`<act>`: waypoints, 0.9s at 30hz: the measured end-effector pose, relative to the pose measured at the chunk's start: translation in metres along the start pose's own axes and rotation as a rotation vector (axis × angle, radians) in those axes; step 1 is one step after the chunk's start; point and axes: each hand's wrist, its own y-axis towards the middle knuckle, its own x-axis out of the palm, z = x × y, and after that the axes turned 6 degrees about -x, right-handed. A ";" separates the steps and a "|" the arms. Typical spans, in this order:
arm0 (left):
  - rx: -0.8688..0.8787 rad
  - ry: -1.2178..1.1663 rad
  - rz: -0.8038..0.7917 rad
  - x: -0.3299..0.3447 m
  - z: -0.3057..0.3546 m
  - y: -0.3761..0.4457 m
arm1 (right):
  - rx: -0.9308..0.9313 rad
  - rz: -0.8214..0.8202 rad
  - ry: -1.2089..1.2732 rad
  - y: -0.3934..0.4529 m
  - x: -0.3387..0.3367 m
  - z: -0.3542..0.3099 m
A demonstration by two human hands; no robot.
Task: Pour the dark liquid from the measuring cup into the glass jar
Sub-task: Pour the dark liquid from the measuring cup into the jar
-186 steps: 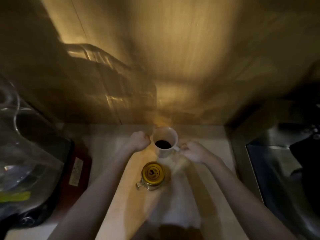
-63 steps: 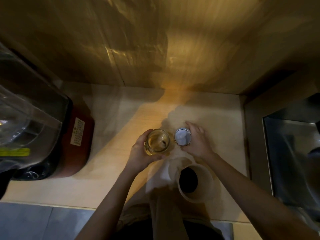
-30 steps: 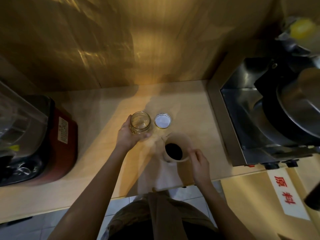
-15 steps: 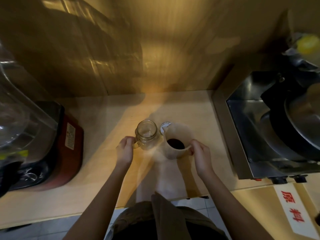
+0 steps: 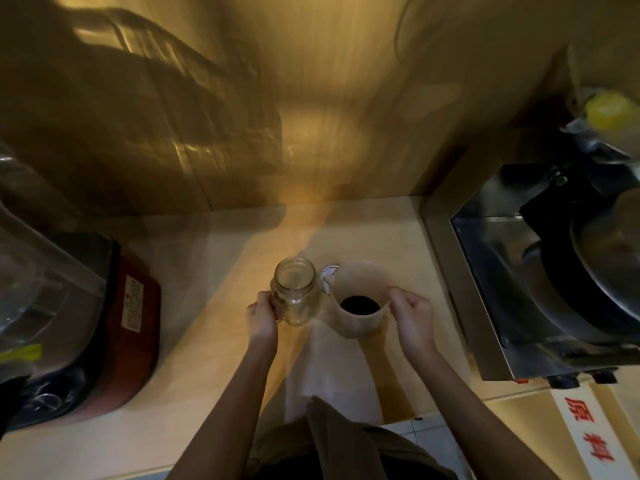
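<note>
An empty glass jar with a side handle stands open on the wooden counter. My left hand is closed around that handle on the jar's left. Right beside the jar is the translucent white measuring cup, upright, with dark liquid in its bottom. My right hand grips the cup at its right rim and handle. The jar's lid lies behind them, mostly hidden by the cup.
A red-based blender with a clear pitcher fills the left of the counter. A steel appliance with a dark pot stands at the right. A label with red characters lies at the lower right. A wooden wall rises behind.
My left hand has closed on the jar's handle. The measuring cup has shifted slightly right, away from the jar, with my right hand still on it. The lid stays behind them.
</note>
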 end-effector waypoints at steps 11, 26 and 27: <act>0.208 0.084 -0.138 -0.012 0.067 -0.026 | -0.165 -0.001 -0.013 0.050 -0.021 -0.072; 0.635 0.353 0.027 -0.020 0.150 -0.086 | -0.891 -0.105 -0.514 0.095 -0.004 -0.199; 0.654 0.368 0.058 -0.019 0.150 -0.089 | -0.966 -0.110 -0.580 0.094 -0.001 -0.206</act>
